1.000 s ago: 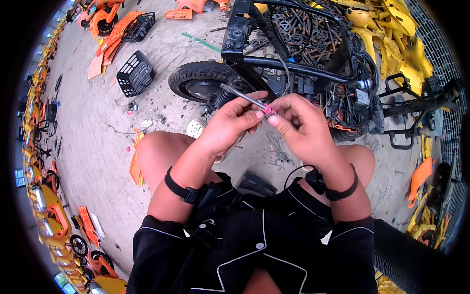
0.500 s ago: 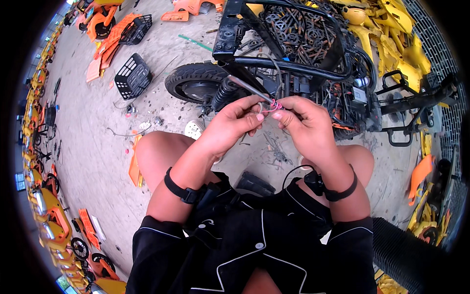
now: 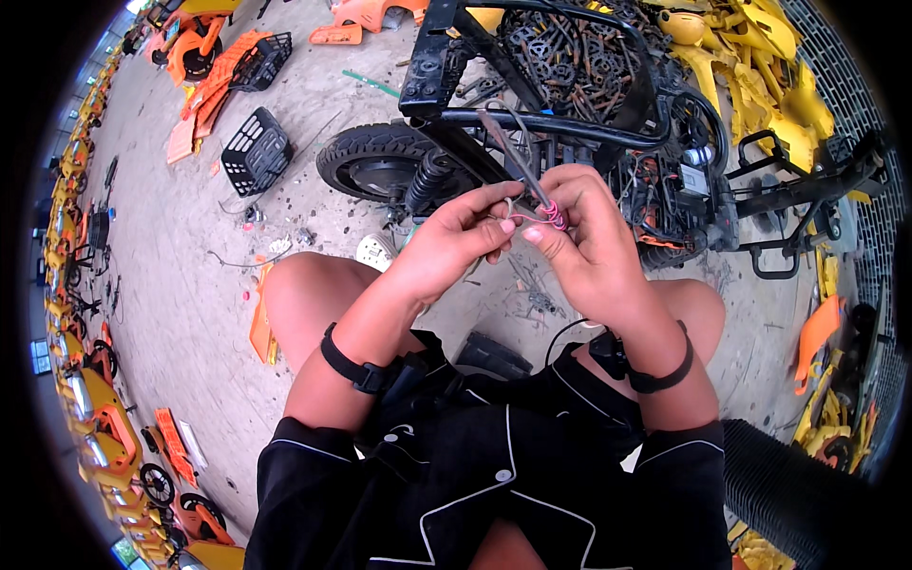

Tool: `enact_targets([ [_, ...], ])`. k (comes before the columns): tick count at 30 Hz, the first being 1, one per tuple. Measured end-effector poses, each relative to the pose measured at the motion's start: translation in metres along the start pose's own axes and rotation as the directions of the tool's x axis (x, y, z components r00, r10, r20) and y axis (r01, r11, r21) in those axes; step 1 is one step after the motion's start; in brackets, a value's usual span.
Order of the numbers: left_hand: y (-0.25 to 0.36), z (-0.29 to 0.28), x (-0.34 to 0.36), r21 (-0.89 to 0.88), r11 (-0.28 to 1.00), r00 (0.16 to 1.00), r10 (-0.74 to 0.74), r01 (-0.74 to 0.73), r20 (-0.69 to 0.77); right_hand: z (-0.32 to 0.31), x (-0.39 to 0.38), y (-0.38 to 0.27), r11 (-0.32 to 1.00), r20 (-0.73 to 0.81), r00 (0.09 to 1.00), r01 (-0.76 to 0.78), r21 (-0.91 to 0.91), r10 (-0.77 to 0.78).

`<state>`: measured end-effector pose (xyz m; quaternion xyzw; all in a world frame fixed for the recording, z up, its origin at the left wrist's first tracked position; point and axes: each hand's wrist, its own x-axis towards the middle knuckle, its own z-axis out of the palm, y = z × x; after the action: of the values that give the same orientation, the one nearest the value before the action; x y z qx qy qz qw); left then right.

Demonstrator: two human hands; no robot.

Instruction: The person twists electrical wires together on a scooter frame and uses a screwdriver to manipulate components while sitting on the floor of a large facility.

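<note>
My right hand (image 3: 587,228) is closed around the lower end of a slim dark rod (image 3: 522,163), whose brownish tip points up and to the left. Pink wire (image 3: 554,217) is coiled in several turns round the rod beside my right fingers. From the coil a loose strand runs left to my left hand (image 3: 465,233), which pinches it between thumb and fingers. Behind both hands stands a stripped black scooter frame (image 3: 570,128) with its rear wheel (image 3: 370,171) and shock absorber (image 3: 427,185). My fingers hide the rod's lower end.
A heap of rusty metal parts (image 3: 579,57) lies beyond the frame. Yellow body panels (image 3: 760,76) are piled at the far right. A black basket (image 3: 256,152) lies on the concrete floor (image 3: 190,285) at left. Scooters (image 3: 100,427) line the left edge.
The rod has swung more upright, and its coiled end has shifted slightly right and down with my right hand. More of the pink strand shows between my hands.
</note>
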<state>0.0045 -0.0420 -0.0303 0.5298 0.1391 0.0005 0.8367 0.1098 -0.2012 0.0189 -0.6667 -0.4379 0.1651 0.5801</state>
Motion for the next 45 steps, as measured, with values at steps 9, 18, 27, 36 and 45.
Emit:
enact_targets([
  [9,-0.004,0.0,0.001,0.007,0.998,0.998,0.066,-0.066,0.013,-0.009,0.003,-0.004,0.992,-0.001,0.998,-0.059,-0.113,0.059],
  [18,-0.002,0.004,-0.001,-0.016,0.998,0.998,0.067,-0.067,-0.016,-0.006,-0.002,0.001,0.975,0.003,0.978,-0.206,0.085,0.206],
  [27,-0.001,0.003,-0.004,0.032,0.986,0.986,0.167,-0.166,-0.027,-0.003,0.003,0.009,0.995,-0.023,0.996,-0.089,-0.048,0.088],
  [36,0.011,0.004,-0.014,-0.026,0.997,0.997,0.075,-0.076,-0.036,-0.003,0.004,0.007,0.883,0.121,0.925,-0.379,0.276,0.359],
  [45,0.003,0.012,-0.015,-0.179,0.98,0.995,0.081,-0.09,-0.057,-0.014,0.008,0.005,0.751,0.33,0.819,-0.568,0.338,0.47],
])
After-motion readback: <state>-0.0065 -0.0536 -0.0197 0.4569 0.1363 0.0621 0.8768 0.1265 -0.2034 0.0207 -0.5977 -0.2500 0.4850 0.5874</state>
